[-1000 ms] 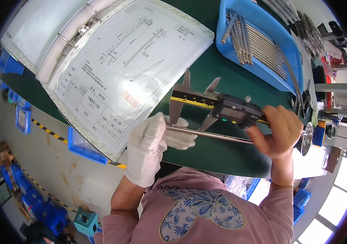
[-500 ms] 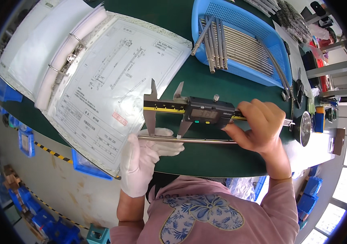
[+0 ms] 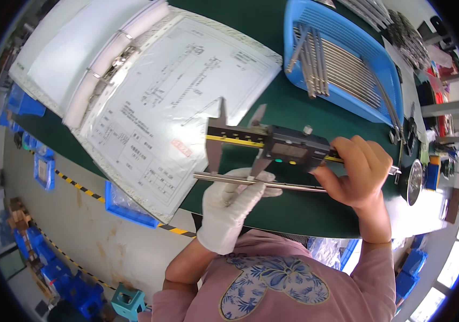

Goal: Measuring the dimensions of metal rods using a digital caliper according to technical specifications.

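Left hand (image 3: 229, 206), in a white glove, sits at centre frame with fingers curled up around a thin metal rod (image 3: 261, 182), pinching it near its left third; the rod runs almost level from just left of centre to the right, passing behind the right hand (image 3: 355, 174). The right hand is bare, fingers wrapped shut on the body of a digital caliper (image 3: 272, 146) just above the rod, thumb near the slider. The caliper's two lower jaws stand spread apart and hang down to the rod, left one near the rod's left end, right one just above the gloved fingers; can't tell if the tips actually touch the rod. Risks, as a judgement: the rod is long and thin and held at one spot, so it could tilt or roll in the glove and sit skewed between the jaws, giving a bad reading; the glove fabric could catch under the right jaw; a loose pinch could let the rod drop onto the green table (image 3: 294, 214) edge and off toward the floor. The rod looks straight, shiny grey, uniform, with a slightly thicker or stepped left end, though it's too small to be sure. Upper left: open ring binder (image 3: 95, 70) with a sleeved drawing sheet (image 3: 181, 112) lying under the caliper's left end. Upper right: blue basket (image 3: 347, 59) with more similar rods, well apart from the hands. A round dial gauge (image 3: 415, 182) lies at right edge.
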The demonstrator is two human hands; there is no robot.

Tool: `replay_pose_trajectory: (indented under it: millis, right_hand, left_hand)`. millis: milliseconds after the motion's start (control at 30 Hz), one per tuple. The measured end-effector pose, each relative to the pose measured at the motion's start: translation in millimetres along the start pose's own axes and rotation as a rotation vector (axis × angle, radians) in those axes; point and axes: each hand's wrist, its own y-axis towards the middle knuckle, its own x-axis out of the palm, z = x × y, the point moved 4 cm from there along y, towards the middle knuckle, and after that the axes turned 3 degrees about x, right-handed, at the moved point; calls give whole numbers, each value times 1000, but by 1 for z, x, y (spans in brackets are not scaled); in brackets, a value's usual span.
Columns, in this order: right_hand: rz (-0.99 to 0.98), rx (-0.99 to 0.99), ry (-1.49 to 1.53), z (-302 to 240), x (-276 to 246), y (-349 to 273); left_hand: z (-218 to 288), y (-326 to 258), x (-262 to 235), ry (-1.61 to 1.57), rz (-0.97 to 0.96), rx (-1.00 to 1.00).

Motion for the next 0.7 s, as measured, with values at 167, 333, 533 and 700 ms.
replay_pose_trajectory:
  millis: [167, 333, 533, 700]
  right_hand:
    - [-20, 6, -32, -2, 0, -2]
    - [-24, 15, -48, -5, 1, -1]
    - [-73, 24, -39, -5, 2, 0]
    - [-55, 56, -26, -1, -7, 2]
  left_hand:
    - [-4, 0, 2, 8, -10, -45]
    - [-5, -3, 1, -11, -2, -30]
    - [-7, -1, 0, -50, 3, -32]
    - [1, 0, 0, 40, 31, 34]
